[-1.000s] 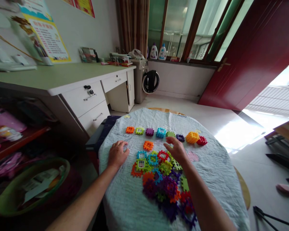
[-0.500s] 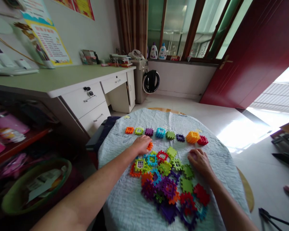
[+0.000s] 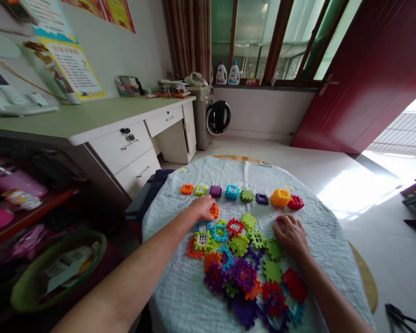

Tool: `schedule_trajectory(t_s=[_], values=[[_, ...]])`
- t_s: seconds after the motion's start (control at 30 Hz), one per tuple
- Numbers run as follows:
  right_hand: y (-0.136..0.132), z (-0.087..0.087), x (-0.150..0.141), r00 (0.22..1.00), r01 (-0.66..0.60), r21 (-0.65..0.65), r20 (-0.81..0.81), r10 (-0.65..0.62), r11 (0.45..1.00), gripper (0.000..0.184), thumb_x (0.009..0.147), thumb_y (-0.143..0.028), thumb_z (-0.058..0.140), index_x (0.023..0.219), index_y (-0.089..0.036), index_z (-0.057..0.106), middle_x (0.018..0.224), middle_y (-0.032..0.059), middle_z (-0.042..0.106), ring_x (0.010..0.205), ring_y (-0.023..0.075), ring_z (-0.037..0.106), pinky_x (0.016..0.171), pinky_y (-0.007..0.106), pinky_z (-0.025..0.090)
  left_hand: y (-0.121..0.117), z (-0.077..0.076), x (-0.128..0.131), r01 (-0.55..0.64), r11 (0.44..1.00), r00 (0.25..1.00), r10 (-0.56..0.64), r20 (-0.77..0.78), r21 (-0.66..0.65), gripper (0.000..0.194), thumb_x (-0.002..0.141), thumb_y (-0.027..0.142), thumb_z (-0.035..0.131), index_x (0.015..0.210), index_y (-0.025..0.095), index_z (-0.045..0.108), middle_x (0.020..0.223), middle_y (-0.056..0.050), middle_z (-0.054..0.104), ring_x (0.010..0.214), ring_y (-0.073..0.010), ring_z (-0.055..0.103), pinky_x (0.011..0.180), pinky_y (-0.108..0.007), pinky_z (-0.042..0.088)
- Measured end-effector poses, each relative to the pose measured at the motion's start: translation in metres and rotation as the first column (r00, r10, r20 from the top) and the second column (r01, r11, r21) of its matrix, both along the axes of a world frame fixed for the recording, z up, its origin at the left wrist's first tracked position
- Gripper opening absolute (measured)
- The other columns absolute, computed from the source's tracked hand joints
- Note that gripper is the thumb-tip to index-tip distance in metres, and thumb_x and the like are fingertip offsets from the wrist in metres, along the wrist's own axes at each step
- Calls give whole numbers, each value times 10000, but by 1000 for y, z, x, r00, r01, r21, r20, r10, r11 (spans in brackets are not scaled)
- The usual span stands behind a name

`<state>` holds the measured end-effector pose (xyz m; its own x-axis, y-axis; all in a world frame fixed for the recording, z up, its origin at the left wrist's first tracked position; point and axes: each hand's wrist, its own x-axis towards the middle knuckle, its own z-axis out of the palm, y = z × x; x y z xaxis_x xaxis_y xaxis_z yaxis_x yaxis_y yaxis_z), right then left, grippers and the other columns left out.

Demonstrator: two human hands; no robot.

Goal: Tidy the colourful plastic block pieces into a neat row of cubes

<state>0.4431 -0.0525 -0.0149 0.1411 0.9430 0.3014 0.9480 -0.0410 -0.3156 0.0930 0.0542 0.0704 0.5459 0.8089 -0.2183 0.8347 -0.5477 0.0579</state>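
Head view: orange block point(image 3: 214, 211) sitting on the cloth-covered worktop point(image 3: 319, 231), between the block row and the loose pieces. Left hand point(image 3: 203, 208) reaching over its left side, grip partly curling, fingers touching; whether they are pinching, cannot tell. Right hand point(image 3: 291, 231) resting beside the green pieces point(image 3: 273, 248), grip loosely curling; anything under the palm staying hidden. Block looking light, stiff, probably hard plastic; notched edges likely giving purchase, opposite sides offering the best hold, thin teeth perhaps catching cloth.
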Motion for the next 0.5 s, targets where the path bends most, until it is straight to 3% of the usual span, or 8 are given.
schedule_trajectory(t_s=[0.33, 0.5], values=[[0, -2, 1, 1000, 0, -5, 8, 0, 1000, 289, 851, -448, 487, 986, -242, 638, 1090, 60, 628, 987, 251, 560, 923, 402, 414, 2, 7, 19, 7, 1000, 995, -4, -104, 25, 440, 556, 409, 721, 936, 193, 667, 1042, -106, 666, 1008, -302, 619, 819, -365, 514], [0, -5, 3, 1000, -13, 12, -10, 13, 1000, 306, 850, -472, 480, 980, -245, 639, 1093, 68, 633, 993, 265, 565, 928, 420, 423, 9, 5, -15, 21, 998, 996, -26, 88, 64, 466, 572, 438, 725, 969, 210, 637, 1010, -68, 667, 966, -268, 622, 873, -357, 494]])
